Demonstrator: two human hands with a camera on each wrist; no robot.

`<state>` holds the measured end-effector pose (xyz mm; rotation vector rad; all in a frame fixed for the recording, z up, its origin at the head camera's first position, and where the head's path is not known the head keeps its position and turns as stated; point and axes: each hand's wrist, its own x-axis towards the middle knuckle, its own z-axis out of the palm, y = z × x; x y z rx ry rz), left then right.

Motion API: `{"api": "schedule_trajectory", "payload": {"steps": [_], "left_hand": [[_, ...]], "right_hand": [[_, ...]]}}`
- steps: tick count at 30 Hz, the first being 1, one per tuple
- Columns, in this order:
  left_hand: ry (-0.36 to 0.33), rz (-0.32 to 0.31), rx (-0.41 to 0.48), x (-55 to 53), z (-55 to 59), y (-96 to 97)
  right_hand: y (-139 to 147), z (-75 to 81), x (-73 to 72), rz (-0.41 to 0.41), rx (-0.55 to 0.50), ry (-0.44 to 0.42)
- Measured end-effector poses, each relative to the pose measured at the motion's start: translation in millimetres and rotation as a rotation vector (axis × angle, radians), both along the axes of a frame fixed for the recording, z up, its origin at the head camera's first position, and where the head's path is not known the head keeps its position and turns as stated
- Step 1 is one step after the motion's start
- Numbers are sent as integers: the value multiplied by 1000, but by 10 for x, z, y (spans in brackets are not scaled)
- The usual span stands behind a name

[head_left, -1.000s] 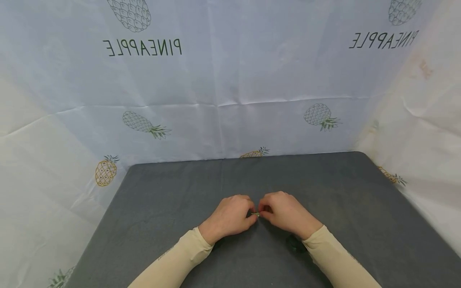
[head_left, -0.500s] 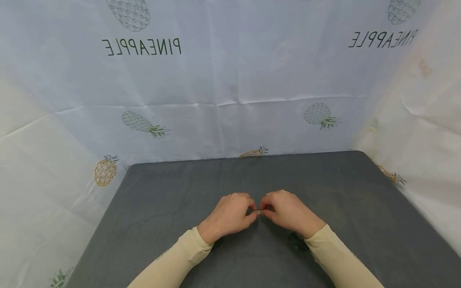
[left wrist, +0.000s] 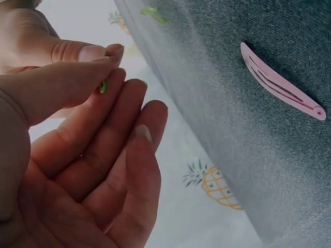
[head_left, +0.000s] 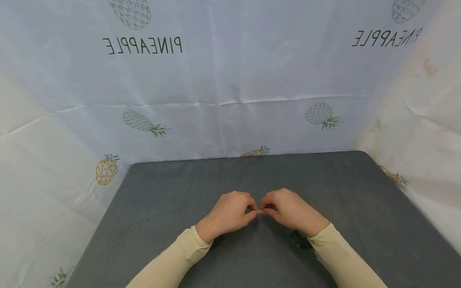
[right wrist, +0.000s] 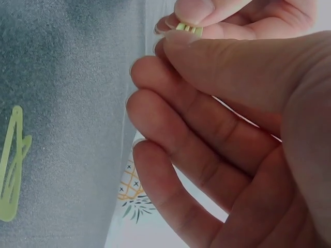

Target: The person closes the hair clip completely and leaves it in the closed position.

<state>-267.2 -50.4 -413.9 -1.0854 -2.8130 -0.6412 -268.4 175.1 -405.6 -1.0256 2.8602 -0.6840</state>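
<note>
Over the grey table [head_left: 173, 196], a small light green hair clip [right wrist: 190, 29] is held between my two hands. My left hand [head_left: 230, 212] pinches one end with thumb and forefinger, and my right hand [head_left: 289, 210] pinches the other. Only a short slotted stretch of the clip shows between the thumbs in the right wrist view; fingertips hide the rest. The left wrist view shows a green end of it below the thumb. My other left fingers are half bent, and those of my right hand are loosely curled.
A pink snap hair clip [left wrist: 282, 85] lies on the table in the left wrist view, with a green clip [left wrist: 153, 14] farther off. In the right wrist view, a yellow-green clip [right wrist: 13, 165] lies at the left. A pineapple-print cloth [head_left: 223, 80] hangs behind the table.
Both hands have moved slightly away from me, the right one also a little rightward. They keep pinching the green hair clip.
</note>
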Motion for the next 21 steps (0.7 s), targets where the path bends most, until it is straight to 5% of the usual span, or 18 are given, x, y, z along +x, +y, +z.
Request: {"api": "schedule_trajectory", "payload": {"steps": [21], "left_hand": [[-82,-48,33,3,37,-9]], "right_hand": [[62,61,-5,74,-18,-15]]}}
